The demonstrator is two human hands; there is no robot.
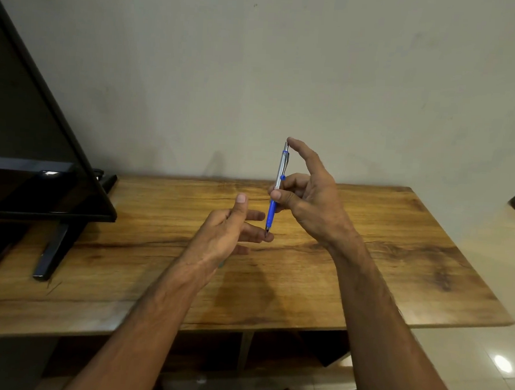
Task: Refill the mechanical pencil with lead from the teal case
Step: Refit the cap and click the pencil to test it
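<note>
A blue and silver mechanical pencil (pixel 276 193) stands almost upright above the wooden table (pixel 367 246), tip down. My right hand (pixel 307 204) grips its barrel with thumb and fingers, and the index finger rests on the top button. My left hand (pixel 227 226) is held beside it with fingers spread, and one fingertip touches the pencil's tip. A small teal sliver (pixel 221 265) shows under my left wrist; it may be the teal case, mostly hidden.
A black monitor (pixel 26 150) on a dark stand (pixel 50 251) leans at the table's left end. A pale wall rises right behind the table. Tiled floor (pixel 481 359) lies to the right and in front.
</note>
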